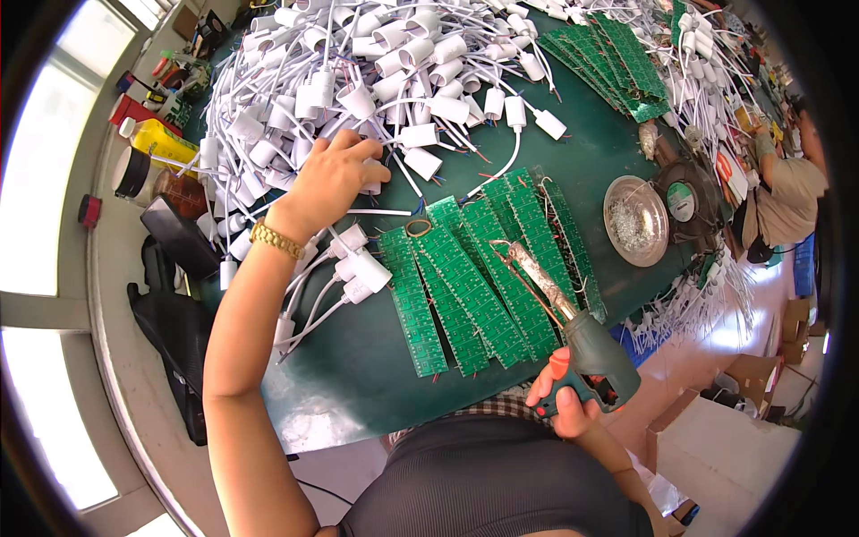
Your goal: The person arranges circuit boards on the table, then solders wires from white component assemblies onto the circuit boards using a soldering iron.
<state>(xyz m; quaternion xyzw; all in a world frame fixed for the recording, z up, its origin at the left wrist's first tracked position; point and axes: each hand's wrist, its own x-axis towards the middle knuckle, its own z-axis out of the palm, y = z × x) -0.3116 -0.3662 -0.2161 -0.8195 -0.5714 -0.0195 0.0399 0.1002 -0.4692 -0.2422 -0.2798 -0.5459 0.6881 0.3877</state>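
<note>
Meanwhile, two hands worked over a green table (358, 376).
The left hand (331, 179) lay with curled fingers in the heap of white wired housings (376, 63), pinching one. The right hand (562, 398) gripped a green soldering gun (586, 345) tightly, its tip above the green circuit boards (474, 286) lying between both hands.

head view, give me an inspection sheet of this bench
surface: dark green table, crowded
job's things: green circuit boards fanned out in front; white lamp sockets heaped behind
clutter: metal bowl, yellow bottle, more board stacks
hands: left hand reaching into the socket pile; right hand gripping a soldering gun
cables: white leads tangled through the sockets
surroundings: another person seated at right, cardboard boxes on floor
</note>
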